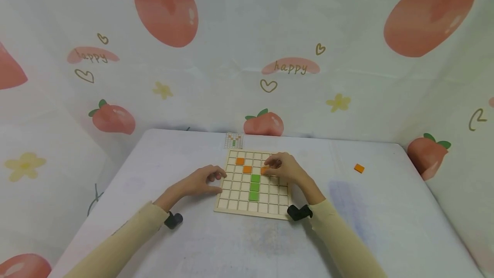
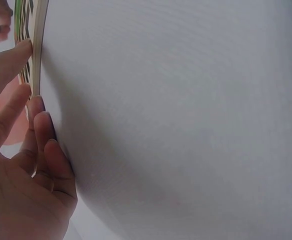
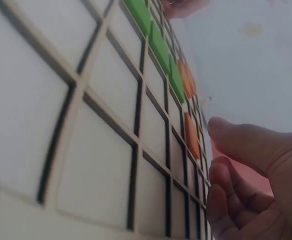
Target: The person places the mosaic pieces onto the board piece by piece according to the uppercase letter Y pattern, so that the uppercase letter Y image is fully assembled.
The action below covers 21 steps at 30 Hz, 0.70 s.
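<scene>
A wooden grid board [image 1: 235,203] lies flat on the table. Three green tiles [image 1: 254,186] form a column in its cells. Of the orange tiles in the grid, one [image 1: 240,161] is at the upper left, another [image 1: 247,169] is diagonally below it, and a third [image 1: 264,170] is partly covered by my right hand [image 1: 284,167]. That hand hovers just over the third tile, thumb and fingers apart, and the right wrist view shows nothing between them. With loosely bent fingers, my left hand [image 1: 201,180] touches the board's left edge; its fingertips [image 2: 23,47] rest along the rim.
Behind the board lies a small card [image 1: 233,140] printed with a grid pattern of orange and green squares. One loose orange tile [image 1: 359,168] is on the white tabletop [image 1: 386,209] to the right. A fruit-printed cloth [image 1: 231,55] hangs behind the table.
</scene>
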Each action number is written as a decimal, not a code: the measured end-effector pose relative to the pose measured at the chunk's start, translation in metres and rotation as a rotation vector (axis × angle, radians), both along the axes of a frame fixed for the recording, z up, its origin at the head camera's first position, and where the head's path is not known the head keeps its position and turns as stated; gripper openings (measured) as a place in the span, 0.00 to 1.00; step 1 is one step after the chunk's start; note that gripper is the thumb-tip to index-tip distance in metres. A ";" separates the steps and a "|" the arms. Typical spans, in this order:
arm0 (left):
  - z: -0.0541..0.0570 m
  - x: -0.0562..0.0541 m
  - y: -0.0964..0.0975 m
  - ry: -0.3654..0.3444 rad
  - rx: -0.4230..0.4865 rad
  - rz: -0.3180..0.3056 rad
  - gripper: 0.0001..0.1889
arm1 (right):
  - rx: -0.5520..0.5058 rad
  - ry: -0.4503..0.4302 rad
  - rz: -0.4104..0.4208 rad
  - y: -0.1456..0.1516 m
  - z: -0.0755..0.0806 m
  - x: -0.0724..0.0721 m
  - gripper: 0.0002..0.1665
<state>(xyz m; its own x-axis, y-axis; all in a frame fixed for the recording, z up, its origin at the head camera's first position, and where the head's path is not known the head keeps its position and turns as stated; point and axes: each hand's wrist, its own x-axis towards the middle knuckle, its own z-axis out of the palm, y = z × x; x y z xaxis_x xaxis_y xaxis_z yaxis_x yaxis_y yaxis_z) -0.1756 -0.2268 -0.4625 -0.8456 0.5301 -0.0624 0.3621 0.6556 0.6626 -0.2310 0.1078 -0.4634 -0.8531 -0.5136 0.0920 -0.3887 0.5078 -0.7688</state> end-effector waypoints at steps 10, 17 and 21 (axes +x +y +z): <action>-0.004 0.000 0.001 0.004 -0.021 0.021 0.22 | -0.057 0.009 0.009 0.039 0.005 0.002 0.11; -0.006 -0.001 0.000 0.017 -0.015 0.010 0.22 | -0.099 -0.027 -0.010 0.073 0.008 0.011 0.13; -0.006 -0.002 0.001 0.018 -0.016 0.013 0.22 | -0.092 -0.088 -0.029 0.094 0.009 0.018 0.15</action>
